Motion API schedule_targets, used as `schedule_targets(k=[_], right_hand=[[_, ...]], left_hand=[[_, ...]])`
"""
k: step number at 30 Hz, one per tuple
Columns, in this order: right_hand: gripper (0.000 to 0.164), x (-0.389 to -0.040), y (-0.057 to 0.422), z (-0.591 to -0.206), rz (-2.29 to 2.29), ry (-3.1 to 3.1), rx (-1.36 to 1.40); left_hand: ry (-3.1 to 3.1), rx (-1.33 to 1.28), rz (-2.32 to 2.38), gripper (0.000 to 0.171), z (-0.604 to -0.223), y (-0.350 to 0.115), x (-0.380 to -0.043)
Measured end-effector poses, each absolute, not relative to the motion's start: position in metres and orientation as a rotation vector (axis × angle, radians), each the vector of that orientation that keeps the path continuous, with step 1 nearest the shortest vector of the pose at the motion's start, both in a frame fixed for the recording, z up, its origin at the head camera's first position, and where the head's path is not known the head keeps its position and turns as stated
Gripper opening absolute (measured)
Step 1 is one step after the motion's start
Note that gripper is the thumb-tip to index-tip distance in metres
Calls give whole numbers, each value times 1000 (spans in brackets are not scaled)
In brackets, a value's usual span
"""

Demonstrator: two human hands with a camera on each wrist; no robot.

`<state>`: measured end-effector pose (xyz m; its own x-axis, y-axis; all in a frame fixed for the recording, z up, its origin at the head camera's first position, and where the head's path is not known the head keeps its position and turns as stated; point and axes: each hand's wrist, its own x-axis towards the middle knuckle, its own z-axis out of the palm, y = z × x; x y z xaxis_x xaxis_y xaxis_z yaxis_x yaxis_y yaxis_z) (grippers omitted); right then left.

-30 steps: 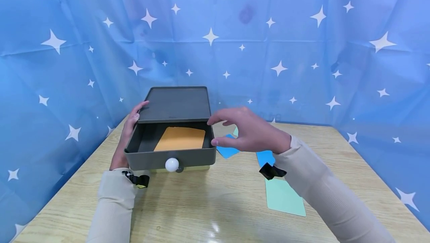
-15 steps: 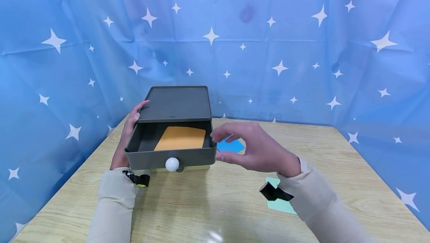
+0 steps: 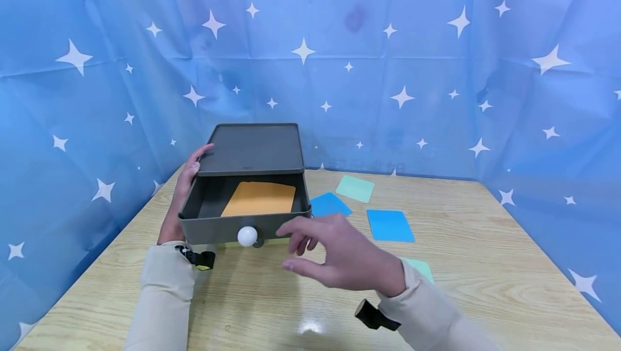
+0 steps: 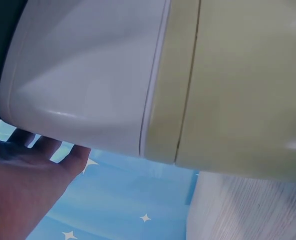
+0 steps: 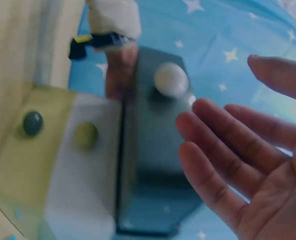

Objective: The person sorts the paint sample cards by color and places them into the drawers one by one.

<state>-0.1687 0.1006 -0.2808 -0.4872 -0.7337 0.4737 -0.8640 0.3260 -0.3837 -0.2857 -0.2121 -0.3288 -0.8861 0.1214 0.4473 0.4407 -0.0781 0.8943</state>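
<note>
A small chest of drawers stands on the table, its dark grey top (image 3: 252, 149) tilting toward the back wall in the head view. Its top drawer (image 3: 208, 231) is pulled out and has a white knob (image 3: 247, 236); an orange card (image 3: 262, 198) lies inside. My left hand (image 3: 181, 194) rests against the chest's left side, fingers extended along it. In front of the drawer's right corner hovers my right hand (image 3: 339, 254), thumb and fingers spread, holding nothing. The right wrist view shows the white middle drawer (image 5: 83, 175) and the yellow bottom one (image 5: 25, 160) closed.
Blue cards (image 3: 390, 226) and pale green cards (image 3: 356, 188) lie on the wooden table (image 3: 485, 265) right of the chest. One green card is partly behind my right forearm. A blue curtain with white stars (image 3: 388, 70) surrounds the table's back and sides.
My right hand has moved down and toward me from the drawer's right side, uncovering the cards behind it. My left hand, the drawer and the orange card have stayed put.
</note>
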Motion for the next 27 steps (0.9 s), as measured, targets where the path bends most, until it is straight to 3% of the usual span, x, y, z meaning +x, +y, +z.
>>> schedule_targets(k=[9,27], right_hand=[[54,-169,63,-303,877,-2513,1380],[27,-181,33,-315,380,-2090,1145]], left_hand=[[-1948,-642,-2078,52,-329,-214,-287],[-1952,-659,-2074,51,-329,-215,-289]])
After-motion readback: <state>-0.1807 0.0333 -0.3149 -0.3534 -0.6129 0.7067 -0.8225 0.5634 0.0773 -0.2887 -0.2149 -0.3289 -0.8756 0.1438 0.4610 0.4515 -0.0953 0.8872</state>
